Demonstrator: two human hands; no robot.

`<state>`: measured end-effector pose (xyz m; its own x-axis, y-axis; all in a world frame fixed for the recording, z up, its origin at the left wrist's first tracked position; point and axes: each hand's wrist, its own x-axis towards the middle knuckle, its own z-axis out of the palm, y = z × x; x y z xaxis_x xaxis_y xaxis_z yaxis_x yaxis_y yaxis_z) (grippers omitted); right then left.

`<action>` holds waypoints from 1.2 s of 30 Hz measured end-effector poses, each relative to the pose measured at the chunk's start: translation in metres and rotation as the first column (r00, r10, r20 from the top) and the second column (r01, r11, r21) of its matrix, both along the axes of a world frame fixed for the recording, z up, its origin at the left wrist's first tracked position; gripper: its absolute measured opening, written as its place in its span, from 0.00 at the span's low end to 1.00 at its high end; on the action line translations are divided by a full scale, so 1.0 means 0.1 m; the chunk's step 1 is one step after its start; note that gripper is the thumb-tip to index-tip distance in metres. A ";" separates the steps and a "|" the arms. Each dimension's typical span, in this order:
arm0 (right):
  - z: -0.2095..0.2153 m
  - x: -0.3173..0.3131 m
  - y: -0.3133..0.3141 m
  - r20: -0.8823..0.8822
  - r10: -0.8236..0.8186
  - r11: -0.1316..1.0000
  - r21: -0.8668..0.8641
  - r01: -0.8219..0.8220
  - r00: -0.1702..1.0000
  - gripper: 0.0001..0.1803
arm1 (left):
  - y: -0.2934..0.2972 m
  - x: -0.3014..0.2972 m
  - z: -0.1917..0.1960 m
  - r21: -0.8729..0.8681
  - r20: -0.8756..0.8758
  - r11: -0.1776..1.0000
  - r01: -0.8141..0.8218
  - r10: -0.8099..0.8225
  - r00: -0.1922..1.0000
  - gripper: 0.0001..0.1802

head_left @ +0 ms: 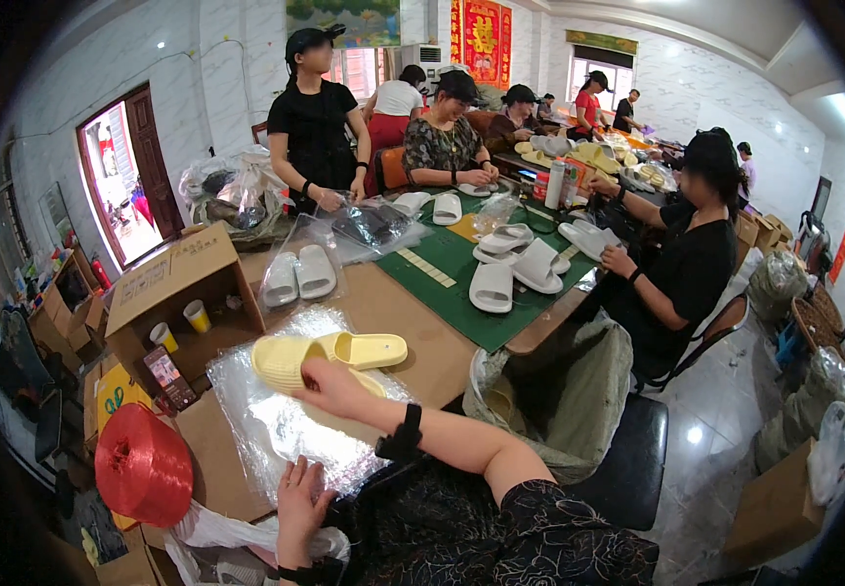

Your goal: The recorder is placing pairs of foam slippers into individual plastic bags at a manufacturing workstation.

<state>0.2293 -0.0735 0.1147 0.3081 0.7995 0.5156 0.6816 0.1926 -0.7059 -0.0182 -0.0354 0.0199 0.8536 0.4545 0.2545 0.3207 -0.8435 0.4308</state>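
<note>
My right hand [332, 389] is closed on the near side of a pale yellow slide slipper [280, 359], its arm reaching across from the right. A second yellow slipper [379, 351] lies right beside it, sole and strap showing. Both are over a stack of clear plastic bags [281, 435] on the cardboard-covered table. At the stack's near edge lies my left hand [301, 506], fingers apart and touching the film, with nothing seen in it.
A cardboard box [173, 272] with two yellow-and-white cups stands left, a phone [167, 379] against it. Red twine [144, 464] sits nearer. A woven sack [564, 391] gapes at right. White slippers [530, 264] lie on a green mat [432, 249]; co-workers sit and stand around the table.
</note>
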 end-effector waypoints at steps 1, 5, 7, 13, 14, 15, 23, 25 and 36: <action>-0.10 -0.08 -0.02 -0.015 0.026 0.998 -0.057 -0.026 1.000 0.17 | 0.01 -0.01 -0.01 0.000 0.002 1.000 -0.004 0.004 1.000 0.31; -0.48 -0.25 -0.12 0.049 0.075 0.982 -0.175 -0.065 0.996 0.18 | 0.01 0.01 0.00 0.017 0.023 1.000 0.007 -0.007 1.000 0.31; -0.59 -0.21 -0.14 0.125 0.063 0.986 -0.161 -0.042 0.990 0.17 | 0.00 0.01 0.02 0.017 0.021 1.000 0.012 -0.012 1.000 0.31; -0.65 0.08 -0.15 0.271 -0.160 0.953 -0.208 0.221 0.949 0.16 | -0.02 0.01 0.05 0.009 0.039 1.000 0.010 -0.010 0.999 0.31; -0.65 0.11 -0.17 0.271 -0.161 0.952 -0.211 0.222 0.949 0.16 | -0.02 0.00 0.04 0.004 0.048 1.000 0.009 -0.009 0.999 0.31; -0.64 0.16 -0.19 0.281 -0.077 0.962 -0.232 0.146 0.957 0.18 | -0.02 -0.01 0.04 -0.001 0.058 1.000 0.008 -0.008 0.998 0.30; -0.64 0.69 -0.02 0.314 -0.539 0.817 -0.031 0.576 0.782 0.32 | -0.01 0.01 0.02 0.003 0.026 1.000 0.002 -0.002 1.000 0.31; -0.59 0.72 0.07 0.344 -0.398 0.813 -0.297 0.501 0.851 0.32 | 0.00 -0.02 -0.01 0.015 0.023 1.000 -0.006 0.006 1.000 0.31; -0.69 0.80 0.35 0.493 -0.281 0.870 -0.232 0.436 0.824 0.14 | -0.03 0.02 0.04 0.002 -0.011 1.000 -0.002 0.002 1.000 0.31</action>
